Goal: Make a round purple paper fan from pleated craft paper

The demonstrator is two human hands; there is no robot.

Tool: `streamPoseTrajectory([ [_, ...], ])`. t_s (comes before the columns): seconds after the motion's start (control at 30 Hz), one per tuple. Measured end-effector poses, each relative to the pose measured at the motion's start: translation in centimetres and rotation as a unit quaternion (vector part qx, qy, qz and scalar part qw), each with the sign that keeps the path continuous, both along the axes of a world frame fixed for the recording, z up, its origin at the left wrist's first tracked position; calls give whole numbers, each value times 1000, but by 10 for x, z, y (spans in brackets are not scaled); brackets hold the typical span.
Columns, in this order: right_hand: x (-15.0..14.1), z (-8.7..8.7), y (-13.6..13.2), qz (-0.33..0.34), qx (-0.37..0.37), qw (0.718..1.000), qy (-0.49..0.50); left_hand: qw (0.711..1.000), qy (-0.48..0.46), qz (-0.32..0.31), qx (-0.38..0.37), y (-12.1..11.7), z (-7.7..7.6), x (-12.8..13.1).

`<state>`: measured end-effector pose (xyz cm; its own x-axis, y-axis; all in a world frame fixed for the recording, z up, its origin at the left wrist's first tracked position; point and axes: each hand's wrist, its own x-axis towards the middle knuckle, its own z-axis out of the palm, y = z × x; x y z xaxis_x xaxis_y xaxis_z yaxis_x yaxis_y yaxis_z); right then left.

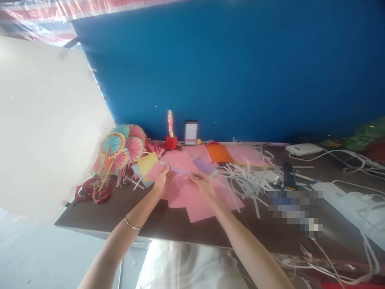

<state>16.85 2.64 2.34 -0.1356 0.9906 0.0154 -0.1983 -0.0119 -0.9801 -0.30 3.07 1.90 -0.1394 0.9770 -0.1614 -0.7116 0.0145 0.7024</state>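
The dark tabletop [144, 210] holds overlapping pink sheets [198, 200] at its middle. On the near side of them, 2 hands, left [163, 179] and right [203, 184], hold a thin purple strip [177, 170] between them, each grip narrow on it. Just beyond the right hand lie purple folded pieces [203, 164].

Sheets [198, 202] are lying on the worktop [141, 212], beneath and around the fingers [194, 178]. Paper fans [120, 148] are resting to the fingers' left. A phone [191, 132] is standing beyond the fingers, before a panel [234, 72], with a pot [171, 142] sitting left of it. Loose strips [248, 182] are lying right of the fingers; a cabled device [303, 149] is lying farther right.
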Motion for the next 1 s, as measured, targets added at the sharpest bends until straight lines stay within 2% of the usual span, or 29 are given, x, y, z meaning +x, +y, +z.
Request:
streamPoseTrajectory([
  [0.3, -1, 5, -2, 0, 11, 1000, -23, 1000, -11, -4, 9, 1, -2, -5],
  [0.57, 0, 1, 1, -19, 21, 999, -36, 999, -14, -40, 22, 1, 0, -6],
  [0.83, 3, 5, 0, -36, 9, 999, -30, 1000, 19, 5, 12, 3, 2, -6],
  [1.0, 4, 12, -2, -7, 0, 1000, -20, 999, 6, 33, -11, 6, 7, -7],
])
